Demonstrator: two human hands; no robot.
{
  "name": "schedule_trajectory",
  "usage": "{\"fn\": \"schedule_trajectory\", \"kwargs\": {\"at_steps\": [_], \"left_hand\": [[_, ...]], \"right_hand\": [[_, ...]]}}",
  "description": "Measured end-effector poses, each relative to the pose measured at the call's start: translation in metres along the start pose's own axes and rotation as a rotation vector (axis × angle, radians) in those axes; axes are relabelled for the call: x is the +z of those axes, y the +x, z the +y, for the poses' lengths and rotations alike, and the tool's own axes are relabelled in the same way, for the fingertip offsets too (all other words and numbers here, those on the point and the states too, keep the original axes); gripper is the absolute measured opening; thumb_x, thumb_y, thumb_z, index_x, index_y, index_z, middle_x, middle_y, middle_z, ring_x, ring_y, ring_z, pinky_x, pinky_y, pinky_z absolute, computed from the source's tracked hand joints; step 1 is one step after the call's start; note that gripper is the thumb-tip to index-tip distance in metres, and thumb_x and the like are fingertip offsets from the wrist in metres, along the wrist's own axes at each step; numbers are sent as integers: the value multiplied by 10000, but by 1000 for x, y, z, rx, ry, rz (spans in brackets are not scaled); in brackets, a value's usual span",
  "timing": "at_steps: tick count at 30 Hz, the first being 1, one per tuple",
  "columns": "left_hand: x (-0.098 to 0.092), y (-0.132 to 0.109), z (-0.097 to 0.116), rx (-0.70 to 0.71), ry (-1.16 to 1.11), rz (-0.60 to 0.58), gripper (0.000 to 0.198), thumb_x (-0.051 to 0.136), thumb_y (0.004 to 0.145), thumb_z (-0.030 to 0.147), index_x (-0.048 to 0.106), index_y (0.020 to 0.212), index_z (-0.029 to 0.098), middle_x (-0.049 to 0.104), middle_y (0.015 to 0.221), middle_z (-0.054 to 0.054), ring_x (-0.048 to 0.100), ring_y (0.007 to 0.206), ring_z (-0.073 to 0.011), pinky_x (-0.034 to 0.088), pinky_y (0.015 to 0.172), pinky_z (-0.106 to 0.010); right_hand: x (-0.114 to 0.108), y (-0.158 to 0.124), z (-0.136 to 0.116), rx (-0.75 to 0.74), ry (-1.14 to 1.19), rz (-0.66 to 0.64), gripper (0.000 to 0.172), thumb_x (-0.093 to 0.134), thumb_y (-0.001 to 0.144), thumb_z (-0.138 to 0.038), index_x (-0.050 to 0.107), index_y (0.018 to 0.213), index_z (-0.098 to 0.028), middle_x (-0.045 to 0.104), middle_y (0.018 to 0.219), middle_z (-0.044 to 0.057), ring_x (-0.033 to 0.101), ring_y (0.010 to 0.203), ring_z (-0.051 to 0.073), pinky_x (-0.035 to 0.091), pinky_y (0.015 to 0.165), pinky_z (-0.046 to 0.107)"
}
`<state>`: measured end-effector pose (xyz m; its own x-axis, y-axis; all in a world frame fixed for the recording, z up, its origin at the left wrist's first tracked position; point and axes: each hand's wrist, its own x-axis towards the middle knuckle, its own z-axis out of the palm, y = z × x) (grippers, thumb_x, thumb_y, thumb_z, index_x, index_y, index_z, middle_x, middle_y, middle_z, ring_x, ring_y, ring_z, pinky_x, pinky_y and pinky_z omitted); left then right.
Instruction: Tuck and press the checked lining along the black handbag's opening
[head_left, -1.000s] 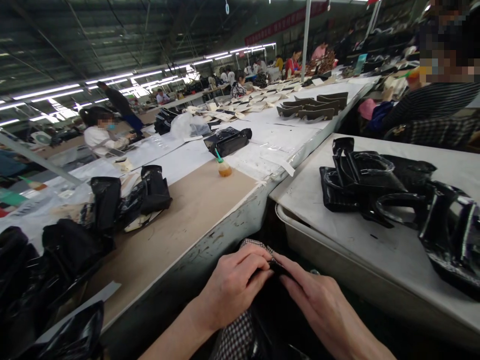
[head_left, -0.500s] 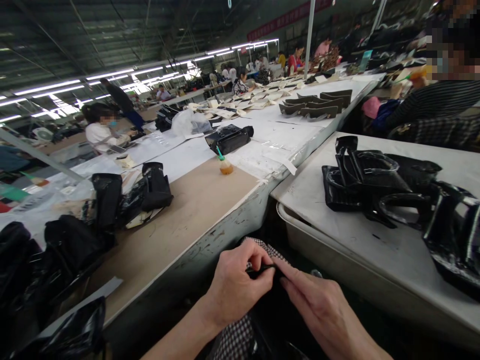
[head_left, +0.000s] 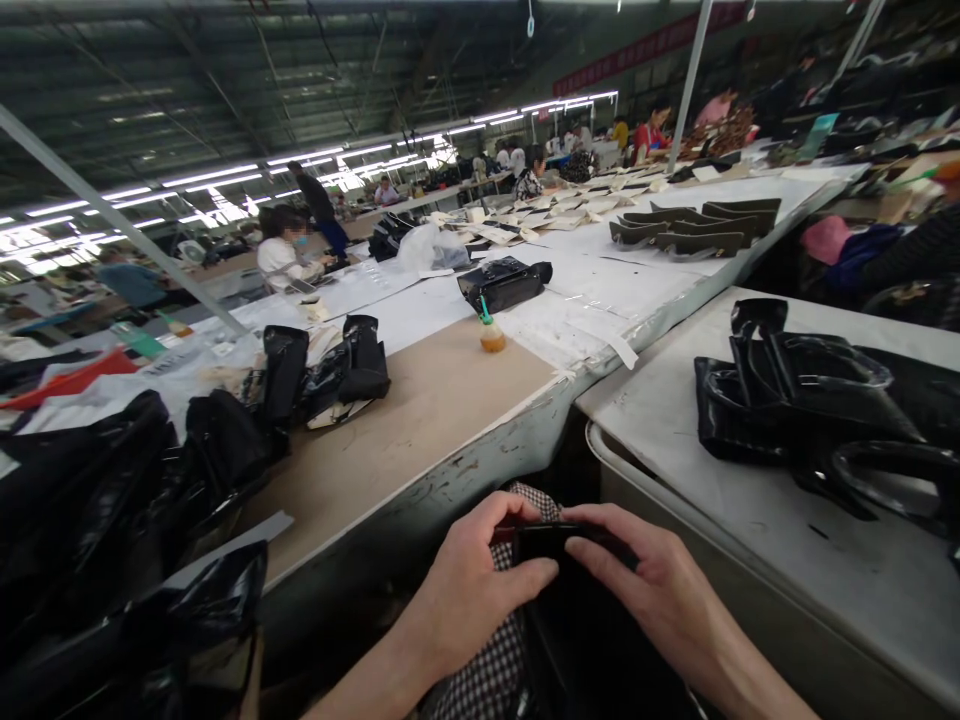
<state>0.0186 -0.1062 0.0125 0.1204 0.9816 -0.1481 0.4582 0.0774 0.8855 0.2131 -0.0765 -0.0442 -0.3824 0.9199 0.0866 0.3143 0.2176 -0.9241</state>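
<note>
A black bag piece (head_left: 592,630) lies in my lap over checked cloth (head_left: 487,665); its full shape is lost in shadow. My left hand (head_left: 484,570) grips its upper left edge, thumb on the near face and fingers curled behind. At the same edge, my right hand (head_left: 645,560) pinches the right part between thumb and fingers. The two hands are a short way apart, with a straight strip of the black edge showing between them.
On the table to the left are black bags (head_left: 225,440), a glue bottle (head_left: 492,335) with a green nozzle and a wrapped black bag (head_left: 504,283). Glossy black bags (head_left: 806,390) lie on the right-hand table (head_left: 757,510). Farther back are dark curved pieces (head_left: 697,225) and several people.
My hands have moved apart along the black edge, and my left thumb now lies straighter across it. The view has turned left, so the surroundings appear farther right.
</note>
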Motion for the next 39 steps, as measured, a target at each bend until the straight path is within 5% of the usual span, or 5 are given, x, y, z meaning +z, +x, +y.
{"fn": "schedule_trajectory", "kwargs": {"at_steps": [4,17,23,30,39], "left_hand": [[1,6,-7,15,-14,55,56,605,839,186,633,887,197,656,833,22,586,761,-134,460,687,-213],[-11,21,-18,115,-111,-94,328,569,735,-7,728,910,220,668,913,19,592,841,-125,442,746,-189],[-8,23,-14,90,-129,-86,314,556,724,-25,703,890,197,644,862,25,577,765,-105,451,697,-178],[1,16,-16,63,-146,-79,269,545,784,19,679,931,201,680,920,1,641,851,-145,515,758,-216],[-1,13,-11,53,-154,-80,246,572,787,33,685,914,211,686,960,18,642,924,-149,514,826,-221]], "right_hand": [[3,4,1,36,55,-20,231,556,918,-386,694,1067,-276,723,1049,-1,674,990,201,525,924,300],[5,8,9,127,296,13,256,618,885,-344,735,1093,-251,736,1087,26,674,1044,237,535,955,347],[2,9,10,-153,42,80,237,531,923,-205,670,1103,-270,602,1313,23,581,1192,189,461,1044,324],[-7,9,0,-438,-359,144,181,563,924,-182,682,1042,-252,649,1161,57,642,1008,197,551,861,314],[-9,13,-6,-571,-457,140,250,526,924,-114,685,1065,-245,632,1157,74,634,1006,201,554,816,324]]}}
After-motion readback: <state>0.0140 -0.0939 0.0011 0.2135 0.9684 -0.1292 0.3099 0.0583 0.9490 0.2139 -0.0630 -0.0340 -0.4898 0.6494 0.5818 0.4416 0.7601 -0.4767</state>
